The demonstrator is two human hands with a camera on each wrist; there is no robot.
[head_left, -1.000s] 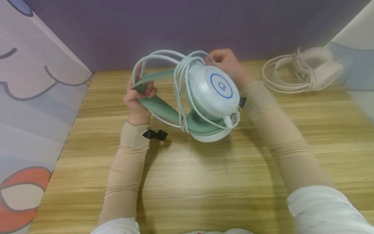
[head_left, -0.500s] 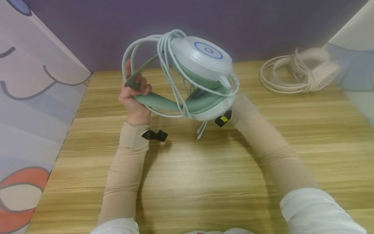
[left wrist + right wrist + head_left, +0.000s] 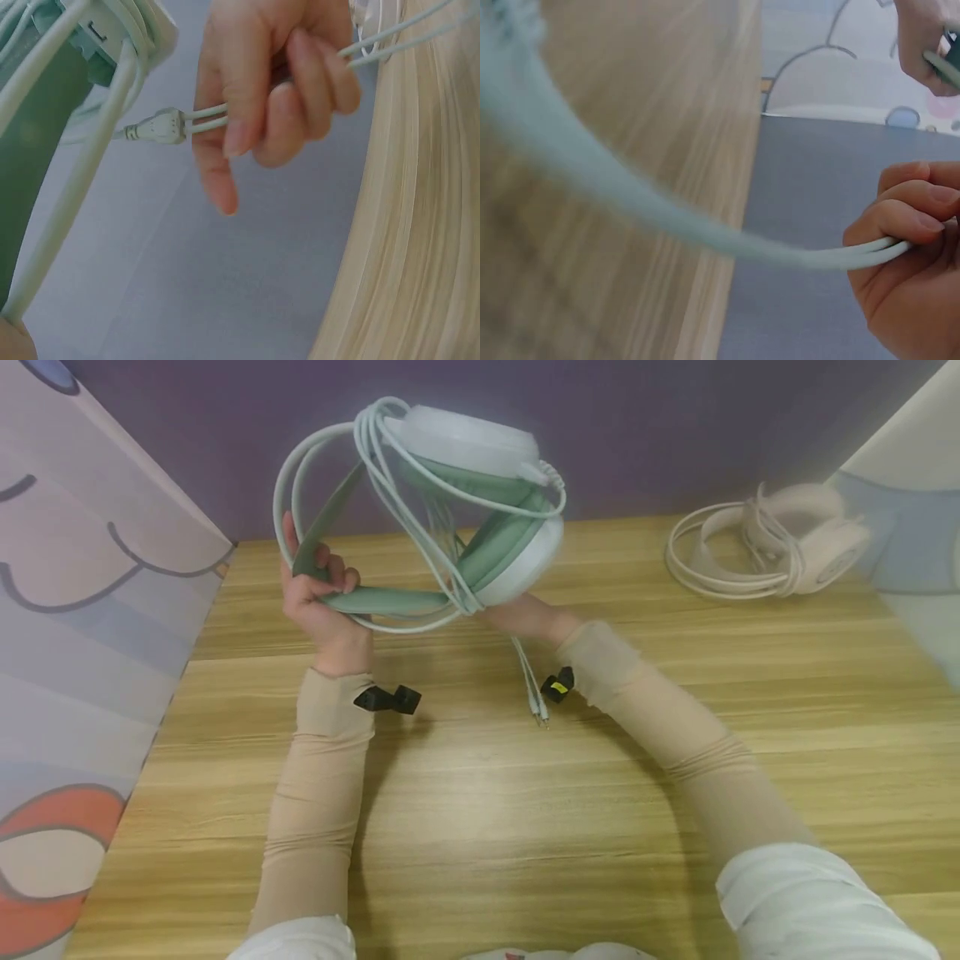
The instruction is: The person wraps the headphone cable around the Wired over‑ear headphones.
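A headset (image 3: 480, 468) with white ear cups, green pads and a pale cable (image 3: 390, 468) looped round it is held up above the wooden table (image 3: 525, 827). My left hand (image 3: 322, 585) grips its green headband (image 3: 375, 602). Under the ear cups, my right hand (image 3: 525, 614) pinches the cable's loose end, and the plugs (image 3: 538, 712) dangle below it. The left wrist view shows the right hand (image 3: 277, 97) curled round the twin wires beside the splitter (image 3: 157, 126). From the right wrist, the right hand (image 3: 907, 270) grips the cable (image 3: 705, 232), and the left hand (image 3: 930, 45) is at the top.
A second, whitish headset (image 3: 780, 543) with its cable coiled lies at the table's back right. A purple wall (image 3: 675, 427) closes the back, and a cartoon-printed panel (image 3: 90, 610) stands along the left.
The headset has risen and swung left, its ear cups tipping flat. My right hand went from behind the ear cup to beneath it, and the cable's plug end now hangs free.
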